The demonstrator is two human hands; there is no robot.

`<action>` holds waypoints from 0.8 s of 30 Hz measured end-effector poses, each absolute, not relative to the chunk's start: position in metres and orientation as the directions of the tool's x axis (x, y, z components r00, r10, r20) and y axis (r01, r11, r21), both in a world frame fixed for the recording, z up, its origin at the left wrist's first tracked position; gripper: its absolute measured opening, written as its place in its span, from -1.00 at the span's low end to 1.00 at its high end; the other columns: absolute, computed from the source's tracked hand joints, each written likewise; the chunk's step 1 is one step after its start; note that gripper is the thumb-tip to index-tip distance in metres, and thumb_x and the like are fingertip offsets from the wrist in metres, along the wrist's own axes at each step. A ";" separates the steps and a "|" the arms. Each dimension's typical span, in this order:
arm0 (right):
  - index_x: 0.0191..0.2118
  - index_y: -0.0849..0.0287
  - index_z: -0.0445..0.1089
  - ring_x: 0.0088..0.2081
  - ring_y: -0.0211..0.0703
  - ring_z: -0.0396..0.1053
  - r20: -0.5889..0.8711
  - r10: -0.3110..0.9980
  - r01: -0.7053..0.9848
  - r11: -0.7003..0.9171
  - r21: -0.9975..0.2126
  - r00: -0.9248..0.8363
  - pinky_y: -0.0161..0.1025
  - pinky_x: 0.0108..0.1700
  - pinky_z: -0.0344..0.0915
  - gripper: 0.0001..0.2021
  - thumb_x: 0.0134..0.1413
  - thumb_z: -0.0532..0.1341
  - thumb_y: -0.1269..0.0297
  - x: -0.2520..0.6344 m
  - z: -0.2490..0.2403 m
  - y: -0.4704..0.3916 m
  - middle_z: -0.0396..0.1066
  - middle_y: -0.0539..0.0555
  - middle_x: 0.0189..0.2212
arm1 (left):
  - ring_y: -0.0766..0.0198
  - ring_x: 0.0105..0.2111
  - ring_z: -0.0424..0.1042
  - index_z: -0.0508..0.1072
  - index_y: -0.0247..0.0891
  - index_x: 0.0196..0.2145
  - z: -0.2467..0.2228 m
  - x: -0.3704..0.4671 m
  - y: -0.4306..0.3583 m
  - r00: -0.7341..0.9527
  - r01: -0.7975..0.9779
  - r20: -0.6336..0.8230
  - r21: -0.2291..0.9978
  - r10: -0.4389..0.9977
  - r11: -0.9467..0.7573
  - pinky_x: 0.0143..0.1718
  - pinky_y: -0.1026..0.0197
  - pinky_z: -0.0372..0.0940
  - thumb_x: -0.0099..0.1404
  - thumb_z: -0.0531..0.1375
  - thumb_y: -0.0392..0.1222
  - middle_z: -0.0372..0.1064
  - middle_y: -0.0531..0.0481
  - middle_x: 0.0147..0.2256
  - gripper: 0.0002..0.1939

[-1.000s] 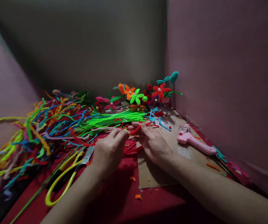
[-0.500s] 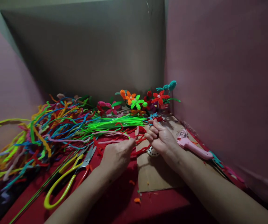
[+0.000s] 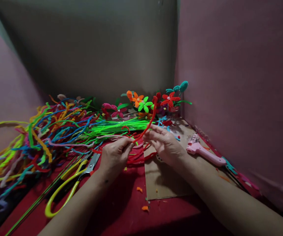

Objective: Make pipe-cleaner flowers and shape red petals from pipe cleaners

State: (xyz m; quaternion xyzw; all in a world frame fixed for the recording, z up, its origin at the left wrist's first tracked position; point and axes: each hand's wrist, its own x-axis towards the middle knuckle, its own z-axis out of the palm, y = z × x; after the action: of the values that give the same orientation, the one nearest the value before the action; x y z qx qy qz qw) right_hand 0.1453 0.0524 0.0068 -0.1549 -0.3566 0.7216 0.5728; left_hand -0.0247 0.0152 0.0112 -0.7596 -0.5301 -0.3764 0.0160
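Head: red pipe cleaner (image 3: 151,121) (bowed) slants up rightward.

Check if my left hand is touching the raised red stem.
Touching. The head view shows the left hand pinching the raised red stem between thumb and finger.

The left hand (image 3: 114,151) pinched one red pipe cleaner (image 3: 153,116) near the right hand (image 3: 168,146); yellow-handled scissors (image 3: 92,165) lay at left.

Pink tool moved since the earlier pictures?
No: the pink tool lies at the same spot, by the right edge of the cardboard.
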 end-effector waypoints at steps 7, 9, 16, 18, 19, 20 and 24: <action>-0.52 0.26 0.44 -0.48 -0.30 0.33 0.252 0.923 -0.411 0.117 -0.904 -0.291 -0.27 -0.29 0.25 -0.87 -0.08 0.24 0.30 0.135 -0.008 0.042 0.40 0.00 -0.59 | 0.32 -0.44 0.43 0.47 -0.24 -0.34 0.008 -0.017 0.011 0.250 0.818 0.590 0.296 0.767 -0.494 -0.39 0.32 0.25 0.22 0.08 -0.23 0.49 -0.01 -0.41 -0.83; -0.48 0.26 0.44 -0.49 -0.29 0.34 0.237 0.941 -0.415 0.120 -0.902 -0.243 -0.27 -0.31 0.26 -0.88 -0.08 0.24 0.30 0.137 -0.008 0.044 0.41 0.01 -0.58 | 0.31 -0.41 0.43 0.47 -0.24 -0.32 0.010 -0.017 0.012 0.200 0.784 0.584 0.387 0.787 -0.486 -0.34 0.31 0.26 0.21 0.10 -0.20 0.49 -0.02 -0.38 -0.84; -0.43 0.26 0.45 -0.50 -0.28 0.37 0.223 0.940 -0.502 0.066 -0.862 -0.260 -0.25 -0.31 0.28 -0.89 -0.14 0.28 0.33 0.138 -0.009 0.046 0.42 0.01 -0.56 | 0.30 -0.38 0.38 0.45 -0.27 -0.39 0.015 -0.016 0.011 0.138 0.662 0.595 0.539 0.792 -0.520 -0.28 0.27 0.26 0.19 0.12 -0.26 0.44 -0.03 -0.40 -0.89; -0.45 0.26 0.45 -0.49 -0.28 0.36 0.231 0.925 -0.484 0.059 -0.873 -0.303 -0.25 -0.31 0.28 -0.91 -0.15 0.28 0.35 0.137 -0.009 0.044 0.41 0.01 -0.57 | 0.30 -0.37 0.37 0.45 -0.27 -0.40 0.014 -0.016 0.011 0.154 0.647 0.606 0.535 0.781 -0.543 -0.27 0.26 0.26 0.19 0.11 -0.28 0.43 -0.02 -0.40 -0.89; -0.46 0.26 0.45 -0.50 -0.27 0.36 0.237 0.917 -0.469 0.064 -0.881 -0.320 -0.25 -0.32 0.28 -0.92 -0.14 0.28 0.35 0.138 -0.009 0.044 0.41 0.01 -0.58 | 0.30 -0.37 0.37 0.45 -0.27 -0.40 0.014 -0.016 0.011 0.161 0.641 0.609 0.534 0.777 -0.552 -0.26 0.25 0.25 0.19 0.11 -0.28 0.43 -0.02 -0.40 -0.89; -0.48 0.26 0.45 -0.50 -0.27 0.35 0.243 0.913 -0.456 0.072 -0.887 -0.329 -0.25 -0.33 0.28 -0.92 -0.13 0.27 0.35 0.138 -0.009 0.043 0.41 0.02 -0.59 | 0.30 -0.37 0.37 0.45 -0.27 -0.40 0.013 -0.016 0.011 0.161 0.635 0.610 0.537 0.776 -0.555 -0.26 0.25 0.25 0.19 0.12 -0.28 0.42 -0.02 -0.40 -0.89; -0.50 0.26 0.44 -0.50 -0.29 0.35 0.246 0.917 -0.470 0.075 -0.880 -0.314 -0.27 -0.33 0.27 -0.90 -0.10 0.26 0.32 0.140 -0.008 0.044 0.41 0.01 -0.57 | 0.29 -0.38 0.38 0.45 -0.27 -0.41 0.017 -0.017 0.010 0.118 0.616 0.571 0.600 0.812 -0.511 -0.28 0.26 0.25 0.16 0.17 -0.22 0.43 -0.01 -0.42 -0.91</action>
State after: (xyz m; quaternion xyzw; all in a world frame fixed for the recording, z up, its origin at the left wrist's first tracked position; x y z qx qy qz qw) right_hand 0.1402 0.0440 -0.0079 -0.2257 -0.4955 0.6415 0.5403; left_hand -0.0168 0.0102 0.0165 -0.7397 -0.4825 -0.4565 -0.1076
